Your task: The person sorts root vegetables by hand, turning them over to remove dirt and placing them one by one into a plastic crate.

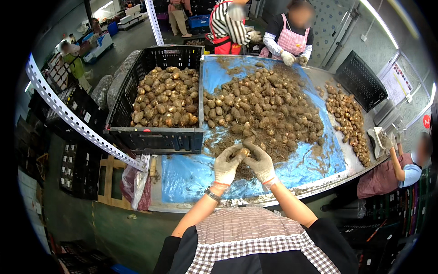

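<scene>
Gloved in dirty white, my left hand (226, 167) and my right hand (260, 165) meet above the near side of the work table. Their fingers are closed around one small brown taro (245, 152), which is partly covered by the fingertips. Just beyond them, a large heap of hairy, soil-covered taros (269, 109) lies on a blue plastic sheet (182, 180). Loose root fibres and dirt (280, 148) are scattered beneath and around my hands. To the left of the heap stands a black plastic crate (157, 140) filled with cleaner-looking taros (165, 98).
Smaller taros (346, 121) lie in a band along the table's right side, near an upright black crate (361, 81). A perforated white post (86, 121) rises at left. Co-workers stand at the far edge (292, 39) and at the right (388, 176).
</scene>
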Motion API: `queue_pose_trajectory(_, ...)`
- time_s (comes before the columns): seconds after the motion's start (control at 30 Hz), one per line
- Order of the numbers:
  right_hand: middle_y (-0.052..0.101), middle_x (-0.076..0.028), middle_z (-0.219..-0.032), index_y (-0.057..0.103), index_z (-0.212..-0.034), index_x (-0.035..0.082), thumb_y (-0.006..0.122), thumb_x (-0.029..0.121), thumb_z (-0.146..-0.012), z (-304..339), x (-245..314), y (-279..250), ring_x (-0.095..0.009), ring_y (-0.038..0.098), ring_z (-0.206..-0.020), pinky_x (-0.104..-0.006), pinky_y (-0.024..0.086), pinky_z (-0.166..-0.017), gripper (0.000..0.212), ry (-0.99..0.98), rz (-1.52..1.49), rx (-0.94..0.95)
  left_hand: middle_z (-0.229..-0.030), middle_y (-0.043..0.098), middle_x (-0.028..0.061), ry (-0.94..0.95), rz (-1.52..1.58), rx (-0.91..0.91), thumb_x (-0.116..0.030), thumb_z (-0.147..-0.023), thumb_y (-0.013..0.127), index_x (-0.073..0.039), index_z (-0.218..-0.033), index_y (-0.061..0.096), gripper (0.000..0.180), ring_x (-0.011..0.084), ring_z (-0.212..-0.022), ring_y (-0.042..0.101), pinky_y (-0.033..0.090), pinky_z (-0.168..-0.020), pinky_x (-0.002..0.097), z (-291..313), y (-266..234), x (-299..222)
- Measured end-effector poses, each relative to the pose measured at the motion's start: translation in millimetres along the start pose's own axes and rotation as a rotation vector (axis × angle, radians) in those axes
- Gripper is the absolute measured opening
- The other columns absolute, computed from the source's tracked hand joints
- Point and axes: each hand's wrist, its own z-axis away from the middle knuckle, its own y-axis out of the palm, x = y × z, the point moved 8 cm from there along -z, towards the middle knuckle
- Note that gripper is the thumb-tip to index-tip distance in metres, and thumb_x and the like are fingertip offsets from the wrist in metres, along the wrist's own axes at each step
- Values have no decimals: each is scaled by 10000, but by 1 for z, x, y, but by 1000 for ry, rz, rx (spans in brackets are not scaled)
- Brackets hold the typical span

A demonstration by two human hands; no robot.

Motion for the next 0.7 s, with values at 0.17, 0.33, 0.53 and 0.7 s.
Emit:
queue_pose_trajectory(0.17, 607, -74, -1181, 555, -1265, -2, 660, 39, -829, 5, -12, 11, -106, 571, -1025, -246, 470, -882, 450, 44, -23, -33, -957, 693, 63, -72, 2, -40, -4, -887, 626, 32, -1058, 657, 177, 108, -941, 627, 504, -834, 223, -3, -13, 13)
queue_pose_trajectory(0.33, 611, -84, -1141, 580, -1229, 10, 657, 10, -790, 17, -3, 15, -138, 579, -1034, -274, 469, -893, 446, -47, 279, -96, -855, 694, 48, -475, 195, -185, -215, -920, 621, -11, -1032, 657, 236, 111, -719, 641, 512, -576, 234, -14, -44, 65)
queue_pose_trajectory(0.53, 578, -106, -1221, 526, -1289, -10, 660, 7, -800, 29, -3, -1, -171, 564, -1095, -294, 460, -933, 508, 3, 330, -225, -946, 681, 43, -667, 208, 242, -232, -937, 613, -25, -1090, 635, 258, 114, -707, 640, 518, -558, 234, -8, -11, 65)
queue_pose_trajectory(0.7, 564, -119, -1263, 444, -1365, -23, 691, 31, -809, 39, -32, -23, -180, 555, -1124, -304, 460, -953, 611, 130, 125, -319, -955, 672, 17, -554, 428, 244, -136, -917, 641, -23, -1094, 634, 210, 89, -810, 626, 525, -664, 222, 2, 19, 69)
